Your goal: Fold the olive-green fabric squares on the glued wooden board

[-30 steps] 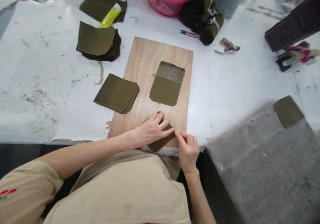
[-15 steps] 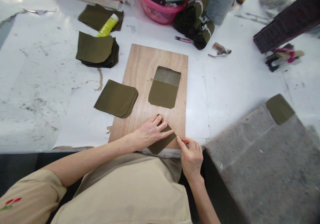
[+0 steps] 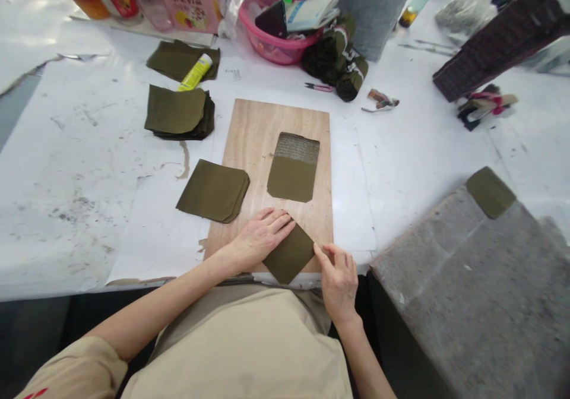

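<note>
An olive fabric piece lies turned cornerwise at the front edge of the wooden board. My left hand rests flat on its left part, fingers stretched out together. At its right corner, my right hand pinches the fabric between thumb and index finger. Just beyond, another olive piece lies on the board, with a greyish, rough-looking band along its far end. Left of that, a small stack of olive pieces overlaps the board's left edge.
Further left are a thicker olive stack and more pieces under a yellow tube. A pink basket, dark rolls and pink thread snips stand behind. A grey block bears one olive piece at right.
My left hand has slid left off the middle of the fabric, its fingers now closer together, baring more of the piece. My right hand stays at the corner. The camera view has tilted up slightly.
</note>
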### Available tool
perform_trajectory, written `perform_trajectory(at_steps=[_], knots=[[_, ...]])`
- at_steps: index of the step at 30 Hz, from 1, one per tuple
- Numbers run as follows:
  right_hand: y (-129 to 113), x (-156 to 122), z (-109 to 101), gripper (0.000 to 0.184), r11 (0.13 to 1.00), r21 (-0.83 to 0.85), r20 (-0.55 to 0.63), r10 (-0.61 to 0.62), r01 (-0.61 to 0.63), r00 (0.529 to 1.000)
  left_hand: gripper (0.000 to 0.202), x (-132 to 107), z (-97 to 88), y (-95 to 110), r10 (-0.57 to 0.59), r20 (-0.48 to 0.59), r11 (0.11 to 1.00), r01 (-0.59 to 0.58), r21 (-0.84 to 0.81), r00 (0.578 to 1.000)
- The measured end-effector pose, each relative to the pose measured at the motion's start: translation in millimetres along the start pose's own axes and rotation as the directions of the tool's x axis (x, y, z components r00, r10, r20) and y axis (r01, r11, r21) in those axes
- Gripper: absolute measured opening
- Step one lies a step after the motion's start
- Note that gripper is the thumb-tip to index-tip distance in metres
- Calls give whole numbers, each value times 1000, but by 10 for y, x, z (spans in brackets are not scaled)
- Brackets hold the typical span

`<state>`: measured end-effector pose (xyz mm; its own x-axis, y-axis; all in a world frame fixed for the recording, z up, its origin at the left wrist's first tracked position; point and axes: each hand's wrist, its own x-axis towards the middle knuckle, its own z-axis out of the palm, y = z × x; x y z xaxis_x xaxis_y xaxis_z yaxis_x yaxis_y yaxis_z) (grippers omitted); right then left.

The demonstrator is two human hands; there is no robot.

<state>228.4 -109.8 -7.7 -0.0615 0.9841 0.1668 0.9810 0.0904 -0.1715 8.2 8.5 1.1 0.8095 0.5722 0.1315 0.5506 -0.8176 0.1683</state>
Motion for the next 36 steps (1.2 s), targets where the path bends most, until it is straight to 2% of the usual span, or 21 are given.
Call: perform_trajectory(at_steps=[5, 7, 10, 16, 22, 26, 30, 33, 36], knots=[[73, -59, -136, 33, 1000, -11, -5, 6, -6, 1000, 29, -51, 29, -51, -58, -124, 998, 58, -1, 991], [61, -23, -214, 28, 999, -12, -27, 40, -40, 999, 26, -59, 41, -57, -93, -175, 996, 90, -22, 980], [-44, 121, -265, 24, 996, 32, -66, 88, -86, 994, 22, -74, 66, -60, -143, -196, 989, 134, -56, 970], [-332, 519, -41, 17, 988, 74, -20, 139, -137, 990, 15, -93, 88, -49, -190, -209, 980, 172, -101, 959], [-272, 691, 20, 18, 970, 193, 92, 133, -149, 987, 17, -94, 109, -58, -201, -211, 974, 172, -149, 956], [-258, 705, -4, 24, 981, 174, 58, 74, -83, 996, 26, -86, 96, -46, -213, -217, 973, 186, -138, 953], [-288, 685, 14, 28, 981, 193, 33, 17, -23, 999, 29, -21, -28, 11, -138, -242, 990, 129, -54, 960], [-271, 723, 32, 36, 951, 309, 56, -33, 14, 998, 16, 60, -116, 14, -2, -239, 1000, -4, -26, 971], [-264, 798, 13, 40, 894, 447, 63, -62, 27, 996, 12, 84, -151, -26, 2, -190, 998, -15, -67, 982]])
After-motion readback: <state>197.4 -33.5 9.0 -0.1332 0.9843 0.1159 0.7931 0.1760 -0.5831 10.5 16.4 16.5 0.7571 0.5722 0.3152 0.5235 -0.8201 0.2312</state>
